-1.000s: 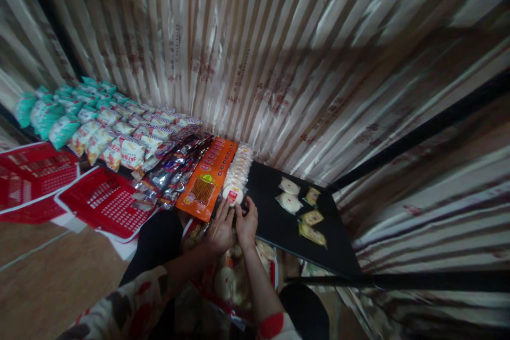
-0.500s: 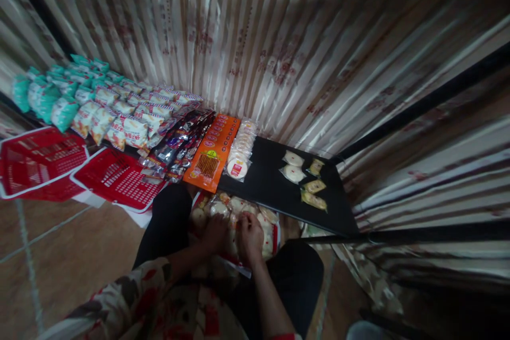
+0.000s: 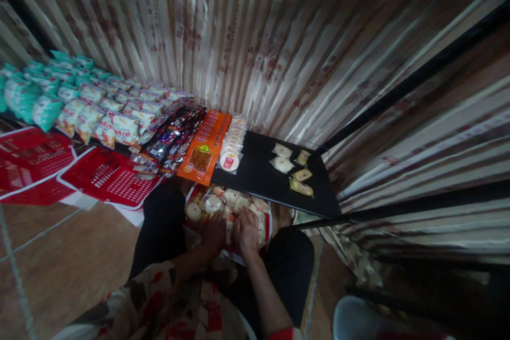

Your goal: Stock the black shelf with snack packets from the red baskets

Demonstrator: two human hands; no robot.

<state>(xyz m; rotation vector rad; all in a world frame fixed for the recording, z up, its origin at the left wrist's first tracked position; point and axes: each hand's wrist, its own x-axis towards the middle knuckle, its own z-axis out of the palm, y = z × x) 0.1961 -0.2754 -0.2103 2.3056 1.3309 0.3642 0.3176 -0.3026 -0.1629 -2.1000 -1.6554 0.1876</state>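
Note:
Between my knees stands a red basket point(image 3: 269, 231) with a white rim, heaped with clear-wrapped round white crackers point(image 3: 213, 203) and a few yellowish packs. My left hand point(image 3: 214, 232) rests low over the near-left part of the heap; its fingers are dark and partly hidden. Just to its right, my right hand point(image 3: 246, 229) lies on the wrapped packs with its fingers stretched forward. No pack shows lifted in either hand. On the black shelf point(image 3: 258, 167) beyond are a row of wrapped round crackers point(image 3: 230, 160), two white cracker packs point(image 3: 282, 163) and several small yellow packs point(image 3: 301, 187).
An orange snack bag point(image 3: 204, 149), dark shiny packs point(image 3: 171, 141), white snack bags point(image 3: 119, 125) and teal bags point(image 3: 45, 109) line the shelf leftward. Red baskets point(image 3: 113, 176) stand at left on the tiled floor. Black bars point(image 3: 402, 202) and a striped curtain point(image 3: 223, 37) bound the right and back.
The view has shifted, so the shelf sits further left and slightly higher. My right hand's fingers were curled together and now reach forward over the packs. My left hand stays beside it.

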